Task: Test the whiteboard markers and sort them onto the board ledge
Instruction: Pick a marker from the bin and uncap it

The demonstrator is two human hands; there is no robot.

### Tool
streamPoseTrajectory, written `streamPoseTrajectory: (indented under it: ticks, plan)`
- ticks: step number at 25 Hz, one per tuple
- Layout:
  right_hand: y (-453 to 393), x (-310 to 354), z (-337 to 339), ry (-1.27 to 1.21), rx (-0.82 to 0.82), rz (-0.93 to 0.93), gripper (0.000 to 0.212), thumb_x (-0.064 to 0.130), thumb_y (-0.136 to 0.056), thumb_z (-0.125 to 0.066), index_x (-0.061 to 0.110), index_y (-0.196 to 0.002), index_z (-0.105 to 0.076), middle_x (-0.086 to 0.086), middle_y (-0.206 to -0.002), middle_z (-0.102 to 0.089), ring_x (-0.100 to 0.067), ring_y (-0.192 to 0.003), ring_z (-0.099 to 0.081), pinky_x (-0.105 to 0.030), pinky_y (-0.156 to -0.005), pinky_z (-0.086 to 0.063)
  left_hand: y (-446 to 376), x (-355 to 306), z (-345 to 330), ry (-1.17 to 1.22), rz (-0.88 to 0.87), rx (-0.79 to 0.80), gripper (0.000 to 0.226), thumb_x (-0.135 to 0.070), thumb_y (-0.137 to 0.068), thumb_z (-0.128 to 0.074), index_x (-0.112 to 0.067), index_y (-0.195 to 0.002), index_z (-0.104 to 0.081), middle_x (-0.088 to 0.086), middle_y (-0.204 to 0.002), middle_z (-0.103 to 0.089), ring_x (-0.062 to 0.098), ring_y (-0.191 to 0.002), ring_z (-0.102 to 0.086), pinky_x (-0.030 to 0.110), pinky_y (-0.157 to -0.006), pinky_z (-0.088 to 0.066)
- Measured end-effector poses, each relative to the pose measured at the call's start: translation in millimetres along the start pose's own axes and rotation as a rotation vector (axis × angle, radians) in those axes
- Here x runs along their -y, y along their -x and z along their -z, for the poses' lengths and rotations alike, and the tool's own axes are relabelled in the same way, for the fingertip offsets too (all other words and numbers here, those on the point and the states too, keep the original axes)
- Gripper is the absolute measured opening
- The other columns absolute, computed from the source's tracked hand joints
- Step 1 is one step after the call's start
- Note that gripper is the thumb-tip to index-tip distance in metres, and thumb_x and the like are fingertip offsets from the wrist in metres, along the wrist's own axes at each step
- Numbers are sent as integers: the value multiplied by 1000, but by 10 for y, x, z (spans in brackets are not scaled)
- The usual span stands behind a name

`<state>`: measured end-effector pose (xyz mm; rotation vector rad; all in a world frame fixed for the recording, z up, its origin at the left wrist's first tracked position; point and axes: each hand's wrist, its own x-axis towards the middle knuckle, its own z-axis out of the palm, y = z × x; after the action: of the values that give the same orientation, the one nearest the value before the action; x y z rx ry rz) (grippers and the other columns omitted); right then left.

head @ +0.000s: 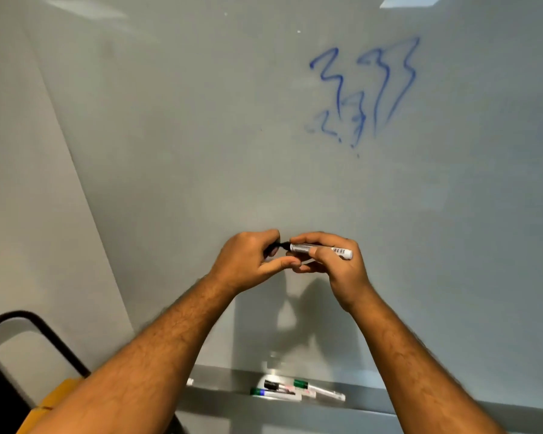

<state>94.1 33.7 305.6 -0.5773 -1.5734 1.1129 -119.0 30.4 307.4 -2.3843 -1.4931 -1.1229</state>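
Observation:
My right hand (333,264) grips a white-barrelled marker (322,249) held level in front of the whiteboard (201,151). At the marker's left end my left hand (251,261) pinches its black cap (281,245); I cannot tell whether the cap is on or partly off. Blue scribbles (364,95) mark the board at the upper right. Down on the grey board ledge (373,399) lie several markers: one with a green cap (318,389), one with a black cap (275,385) and one with a green and blue end (271,393). A white marker end (189,381) peeks out by my left forearm.
A black chair frame (41,330) stands at the lower left beside the wall. Below it a yellow-brown box (49,402) shows under my left forearm. The wall (22,183) meets the board's left edge.

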Motion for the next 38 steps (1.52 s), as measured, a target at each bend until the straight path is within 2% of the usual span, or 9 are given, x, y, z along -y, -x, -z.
streamPoseTrajectory:
  ticks: [5,10,13,16,20,26,32,35,38]
  plan:
    - [-431,268,-421,83,-175,172,30,0,-103,-57,11,-121,-77,-4,-108,-83,-26,-97,-81,-42,-83,-68,-221,288,536,105,26,-275,20,-39,-98,-61,-26,-112,-55,-13,-78,-52,11,-68,-54,35,-62,-50]
    - [-752,522,-561,332,-332,413,20,24,-94,-72,21,-111,-81,4,-101,-82,-23,-93,-81,-53,-82,-66,-735,408,1080,-48,-88,-630,26,-12,-105,-55,-12,-129,-67,2,-115,-69,17,-105,-61,35,-87,-54]
    - [-978,789,-646,495,-405,606,15,13,-96,-74,15,-108,-82,6,-100,-81,-13,-91,-79,-39,-80,-66,-1173,381,1383,-195,-242,-680,37,-10,-107,-51,-12,-142,-62,7,-146,-61,26,-138,-53,43,-115,-44]
    - [-1278,1115,-689,733,-528,832,19,9,-91,-77,8,-109,-81,-2,-102,-80,-6,-88,-73,-18,-81,-58,-1534,326,1509,-285,-231,-655,50,-9,-109,-47,-20,-158,-46,0,-169,-36,21,-160,-24,48,-131,-18]
    - [-1598,1339,-731,1007,-414,898,19,12,-87,-75,7,-104,-82,-7,-96,-79,-17,-81,-72,-29,-74,-62,-1650,401,1391,-319,-201,-711,63,-6,-103,-48,-20,-163,-36,-1,-172,-27,20,-162,-14,49,-132,-9]
    - [-1411,1198,-521,1099,-470,891,9,4,-80,-74,6,-89,-77,-7,-83,-73,-20,-68,-67,-29,-63,-56,-1635,414,1341,-343,-202,-758,63,-8,-101,-51,-18,-162,-37,0,-172,-29,20,-162,-16,48,-132,-9]
    - [-1069,1130,-365,1307,-323,506,8,19,-79,-67,15,-78,-74,1,-74,-69,-18,-64,-64,-37,-60,-59,-1598,372,1260,-349,-179,-787,61,-13,-101,-49,-15,-161,-39,2,-171,-30,23,-162,-18,49,-132,-9]
    - [-1265,1220,-452,1148,-354,802,11,9,-83,-73,9,-92,-79,-4,-86,-75,-19,-72,-69,-29,-67,-58,-1586,387,1226,-351,-166,-789,61,-13,-101,-49,-15,-161,-39,3,-171,-30,23,-162,-19,51,-132,-10]
    - [-1459,1215,-500,1104,-384,917,12,5,-85,-73,4,-95,-78,-9,-85,-73,-23,-72,-69,-30,-67,-58,-1570,391,1194,-360,-164,-781,59,-14,-103,-49,-15,-161,-39,4,-172,-29,24,-161,-19,53,-131,-12]
